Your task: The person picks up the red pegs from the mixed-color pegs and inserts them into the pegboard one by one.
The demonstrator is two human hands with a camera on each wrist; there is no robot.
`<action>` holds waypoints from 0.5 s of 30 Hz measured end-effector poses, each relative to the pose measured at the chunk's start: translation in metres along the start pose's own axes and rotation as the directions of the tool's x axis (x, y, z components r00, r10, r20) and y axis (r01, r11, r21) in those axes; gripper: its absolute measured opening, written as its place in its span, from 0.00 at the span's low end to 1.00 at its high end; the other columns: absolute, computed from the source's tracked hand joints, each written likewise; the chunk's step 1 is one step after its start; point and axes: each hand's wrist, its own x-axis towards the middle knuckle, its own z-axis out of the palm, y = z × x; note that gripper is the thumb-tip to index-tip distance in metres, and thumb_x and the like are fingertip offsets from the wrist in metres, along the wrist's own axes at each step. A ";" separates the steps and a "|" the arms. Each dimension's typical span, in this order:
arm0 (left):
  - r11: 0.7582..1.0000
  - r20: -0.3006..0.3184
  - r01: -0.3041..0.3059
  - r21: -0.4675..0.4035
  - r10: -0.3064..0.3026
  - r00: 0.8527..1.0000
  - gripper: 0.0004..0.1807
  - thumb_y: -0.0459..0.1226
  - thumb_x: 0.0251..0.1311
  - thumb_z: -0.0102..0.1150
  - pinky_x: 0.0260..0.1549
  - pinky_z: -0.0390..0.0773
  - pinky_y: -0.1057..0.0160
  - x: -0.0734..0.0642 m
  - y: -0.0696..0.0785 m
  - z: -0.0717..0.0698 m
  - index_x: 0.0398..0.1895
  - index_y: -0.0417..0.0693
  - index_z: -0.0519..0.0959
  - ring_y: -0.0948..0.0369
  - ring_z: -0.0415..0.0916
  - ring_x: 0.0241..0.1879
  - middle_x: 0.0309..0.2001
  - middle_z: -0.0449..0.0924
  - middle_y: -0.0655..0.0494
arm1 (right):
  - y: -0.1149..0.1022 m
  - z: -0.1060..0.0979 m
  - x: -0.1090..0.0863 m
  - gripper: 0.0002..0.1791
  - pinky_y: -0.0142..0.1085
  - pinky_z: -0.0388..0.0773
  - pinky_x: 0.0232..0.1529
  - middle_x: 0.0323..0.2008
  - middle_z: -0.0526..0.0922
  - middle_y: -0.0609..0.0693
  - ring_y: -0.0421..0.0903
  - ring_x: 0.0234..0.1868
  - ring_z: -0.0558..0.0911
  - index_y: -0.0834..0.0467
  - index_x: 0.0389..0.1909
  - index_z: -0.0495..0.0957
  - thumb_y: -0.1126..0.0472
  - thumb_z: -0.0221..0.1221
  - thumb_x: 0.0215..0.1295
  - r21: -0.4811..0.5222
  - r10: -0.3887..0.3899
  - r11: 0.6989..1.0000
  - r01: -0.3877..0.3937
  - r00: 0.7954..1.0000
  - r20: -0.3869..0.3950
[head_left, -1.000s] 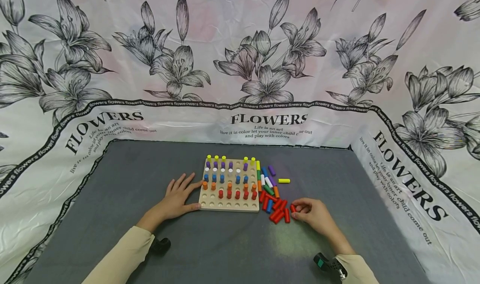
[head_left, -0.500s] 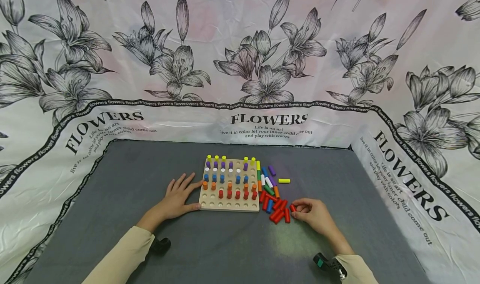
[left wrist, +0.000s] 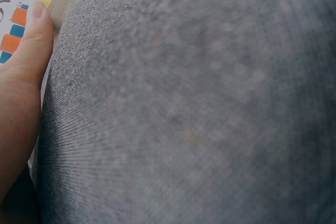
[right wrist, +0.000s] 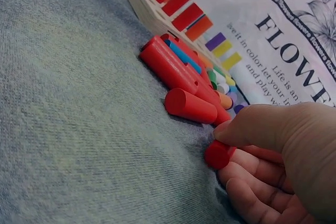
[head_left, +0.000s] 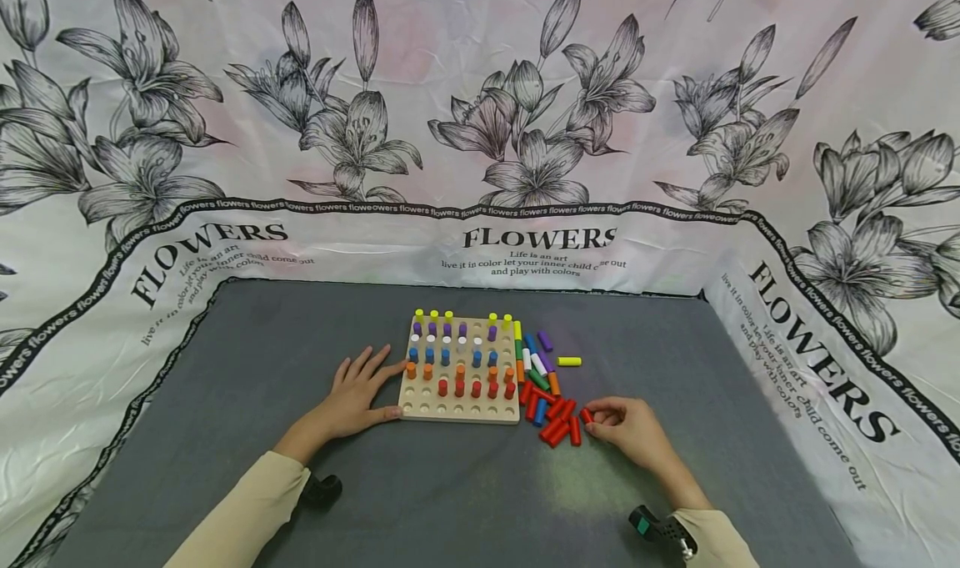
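Note:
A wooden pegboard (head_left: 459, 413) lies flat, with rows of upright yellow, purple, white, blue, orange and red pegs. My left hand (head_left: 348, 401) rests spread at the board's left edge, thumb and index finger touching it; in the left wrist view the thumb (left wrist: 37, 40) lies against the wood. On the right, my right hand (head_left: 633, 430) pinches a red peg (right wrist: 218, 155) between thumb and fingers, low by the cloth. Beside it lies a loose red peg (right wrist: 191, 107), and a heap of red pegs (head_left: 555, 430) spreads toward the board.
Loose pegs of other colours lie right of the board, including a yellow peg (head_left: 569, 362), a green peg (head_left: 537, 379) and a blue peg (head_left: 540, 413). Grey cloth (head_left: 450, 501) covers the table. A flower-printed sheet (head_left: 360, 251) rises behind and at both sides.

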 end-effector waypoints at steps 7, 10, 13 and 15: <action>1.000 0.001 -0.004 0.002 0.004 1.000 0.43 0.57 0.59 0.64 0.68 0.43 0.26 0.000 0.000 0.000 0.76 0.58 0.61 0.36 0.42 0.78 0.79 0.49 0.42 | -0.005 0.000 0.003 0.13 0.29 0.75 0.27 0.31 0.86 0.49 0.34 0.27 0.79 0.59 0.45 0.86 0.63 0.69 0.58 -0.016 -0.011 1.000 0.011 1.000 -0.011; 1.000 -0.003 -0.007 0.004 0.007 1.000 0.43 0.57 0.59 0.64 0.68 0.43 0.26 0.000 -0.001 0.000 0.76 0.58 0.61 0.36 0.43 0.78 0.79 0.49 0.42 | -0.008 0.001 0.005 0.13 0.29 0.76 0.28 0.31 0.87 0.50 0.33 0.28 0.79 0.58 0.45 0.86 0.64 0.69 0.58 -0.024 -0.034 0.999 0.033 0.999 -0.016; 1.000 -0.006 -0.008 0.007 0.008 1.000 0.43 0.57 0.59 0.64 0.68 0.43 0.26 0.000 -0.001 0.001 0.76 0.59 0.61 0.36 0.43 0.77 0.79 0.50 0.41 | -0.012 0.001 0.008 0.13 0.29 0.78 0.28 0.33 0.87 0.49 0.34 0.29 0.80 0.57 0.45 0.85 0.64 0.69 0.58 -0.017 -0.038 0.999 0.038 0.999 -0.018; 1.000 -0.005 -0.007 0.006 0.007 1.000 0.43 0.57 0.59 0.64 0.68 0.43 0.26 0.000 -0.001 0.001 0.76 0.59 0.61 0.36 0.43 0.77 0.79 0.50 0.41 | -0.015 0.002 0.010 0.14 0.30 0.78 0.28 0.34 0.86 0.50 0.35 0.30 0.81 0.57 0.46 0.85 0.64 0.69 0.58 -0.011 -0.048 0.999 0.047 0.999 -0.014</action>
